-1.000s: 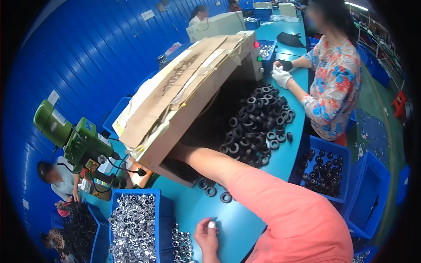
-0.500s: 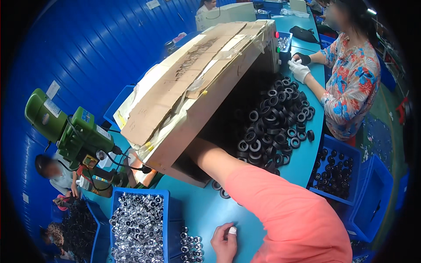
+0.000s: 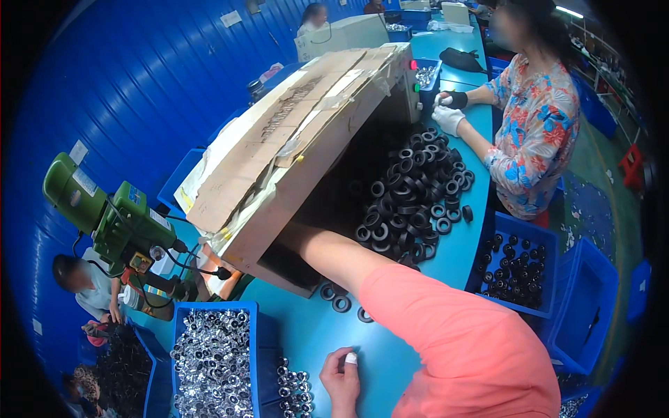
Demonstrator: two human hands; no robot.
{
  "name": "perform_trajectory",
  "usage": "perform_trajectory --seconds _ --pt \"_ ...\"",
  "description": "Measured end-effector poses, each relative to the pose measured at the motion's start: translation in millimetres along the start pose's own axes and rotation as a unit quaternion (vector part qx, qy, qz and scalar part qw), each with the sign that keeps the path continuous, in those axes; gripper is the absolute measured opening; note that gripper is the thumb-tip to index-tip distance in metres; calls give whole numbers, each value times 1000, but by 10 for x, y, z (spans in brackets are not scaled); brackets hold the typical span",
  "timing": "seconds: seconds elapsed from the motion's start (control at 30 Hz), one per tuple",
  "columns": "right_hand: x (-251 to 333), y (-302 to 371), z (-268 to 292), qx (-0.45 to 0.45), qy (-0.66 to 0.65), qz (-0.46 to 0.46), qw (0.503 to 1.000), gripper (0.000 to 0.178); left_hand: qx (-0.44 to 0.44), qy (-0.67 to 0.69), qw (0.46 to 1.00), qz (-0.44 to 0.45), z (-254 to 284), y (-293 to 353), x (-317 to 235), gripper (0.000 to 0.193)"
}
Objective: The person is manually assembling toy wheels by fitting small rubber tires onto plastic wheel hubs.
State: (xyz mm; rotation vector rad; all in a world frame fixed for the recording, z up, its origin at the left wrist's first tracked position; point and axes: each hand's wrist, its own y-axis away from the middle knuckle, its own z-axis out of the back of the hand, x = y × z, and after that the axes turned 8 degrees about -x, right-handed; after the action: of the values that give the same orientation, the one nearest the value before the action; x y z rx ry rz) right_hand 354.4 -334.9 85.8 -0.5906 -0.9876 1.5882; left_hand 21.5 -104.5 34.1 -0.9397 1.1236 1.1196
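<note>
My left hand (image 3: 341, 376) rests on the teal table (image 3: 306, 327) at the bottom of the view. Its fingers are curled and one fingertip is wrapped in white tape; I see nothing in it. Just left of it lie loose shiny metal rings (image 3: 294, 389). My right arm, in a salmon sleeve (image 3: 446, 334), reaches up and left under a big tilted cardboard cover (image 3: 293, 146). The right hand is hidden inside the dark opening. A heap of black rubber rings (image 3: 411, 191) spreads out from under the cover, with a few stray ones (image 3: 341, 303) near my forearm.
A blue bin of metal rings (image 3: 209, 362) stands at the lower left, beside a green bench drill (image 3: 115, 223). Blue bins (image 3: 516, 268) with black rings sit on the right. A person in a floral shirt (image 3: 536, 132) with white gloves works at the far side.
My right arm stays under the cardboard cover. My left hand has shifted slightly on the table beside the metal rings. The view has drifted a little.
</note>
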Motion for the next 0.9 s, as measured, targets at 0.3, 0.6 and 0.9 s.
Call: perform_trajectory --seconds 0.3,0.6,0.9 --pt "86 300 570 59 -86 0 995 43 29 31 999 33 22 52 293 16" --pt "212 769 1621 198 -30 31 979 38 1 17 1000 5 102 114 419 16" --pt "163 1047 1717 135 -77 -31 987 28 -22 -43 997 -68 51 179 348 16"
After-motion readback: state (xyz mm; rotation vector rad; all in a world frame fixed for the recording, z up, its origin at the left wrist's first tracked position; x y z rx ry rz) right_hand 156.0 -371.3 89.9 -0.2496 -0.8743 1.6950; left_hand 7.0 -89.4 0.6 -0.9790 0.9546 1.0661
